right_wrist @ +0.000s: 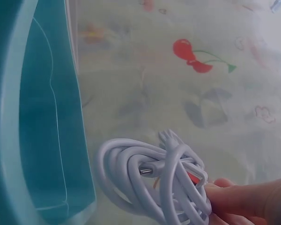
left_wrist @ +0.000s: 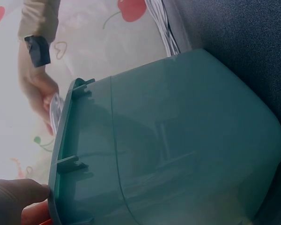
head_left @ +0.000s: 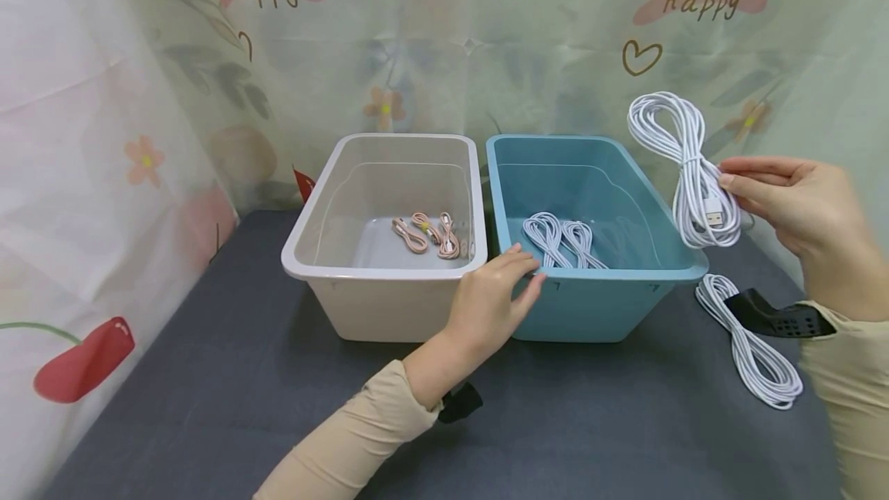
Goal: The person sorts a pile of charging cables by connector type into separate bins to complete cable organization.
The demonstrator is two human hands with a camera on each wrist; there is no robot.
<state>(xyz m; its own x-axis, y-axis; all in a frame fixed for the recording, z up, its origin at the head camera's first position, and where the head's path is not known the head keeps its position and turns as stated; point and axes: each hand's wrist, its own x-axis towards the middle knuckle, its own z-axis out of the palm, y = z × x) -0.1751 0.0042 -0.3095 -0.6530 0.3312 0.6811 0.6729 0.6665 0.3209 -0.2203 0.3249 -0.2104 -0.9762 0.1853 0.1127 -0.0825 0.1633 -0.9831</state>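
Observation:
My right hand (head_left: 812, 211) pinches a bundled white USB cable (head_left: 687, 168) in the air, at the right of the blue bin (head_left: 597, 307). In the right wrist view, the metal plug of this cable (right_wrist: 152, 187) shows among the loops, beside the bin's wall. My left hand (head_left: 489, 295) holds the front rim of the blue bin near its left corner, thumb on the outside and fingers over the edge. Inside that bin lie two white cable bundles (head_left: 556, 238). Another white cable bundle (head_left: 753, 346) rests on the table, right of the bin.
Left of the blue bin, close beside it, stands a beige bin (head_left: 389, 307) with several small pinkish cable bundles (head_left: 447, 238) on its floor. Both bins sit on a dark cloth-covered table (head_left: 243, 407). A printed curtain (head_left: 444, 45) hangs behind and at the left.

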